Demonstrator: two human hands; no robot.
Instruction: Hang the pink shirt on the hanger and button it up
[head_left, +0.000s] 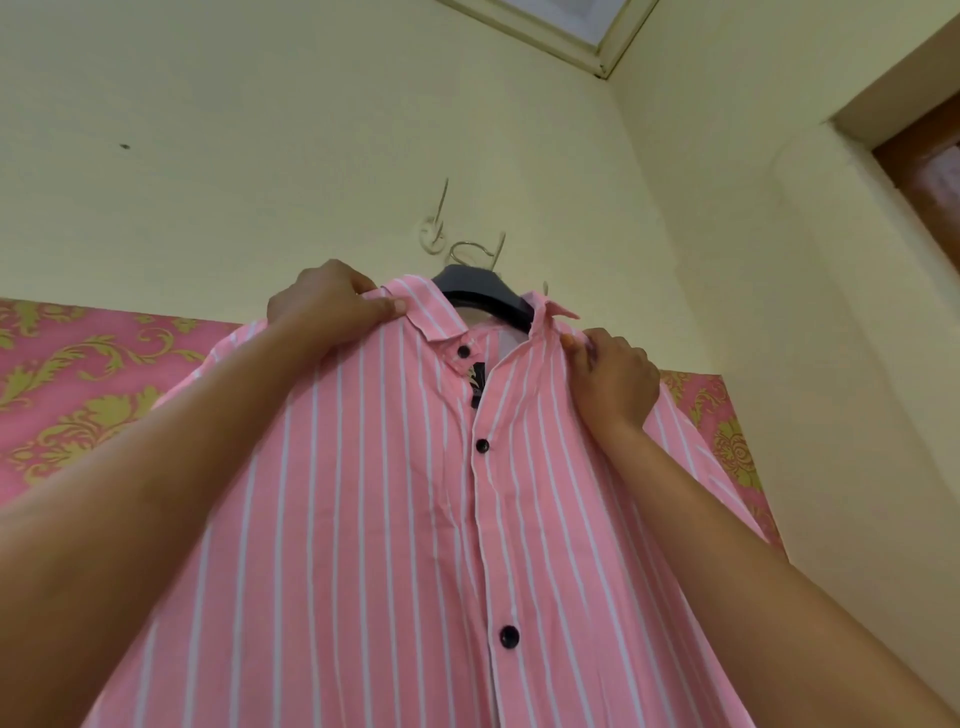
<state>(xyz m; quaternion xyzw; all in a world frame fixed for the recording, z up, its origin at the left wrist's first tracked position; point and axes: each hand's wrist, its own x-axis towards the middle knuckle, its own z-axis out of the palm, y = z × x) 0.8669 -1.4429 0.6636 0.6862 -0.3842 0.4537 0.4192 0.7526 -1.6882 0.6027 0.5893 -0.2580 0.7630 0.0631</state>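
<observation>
Left hand, right hand pinch pink shirt shoulders on hanger

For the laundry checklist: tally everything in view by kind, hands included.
pink striped shirt: 1
black hanger: 1
black buttons: 3
wall hook: 1
hands, left hand and right hand: 2
Total: 8
</observation>
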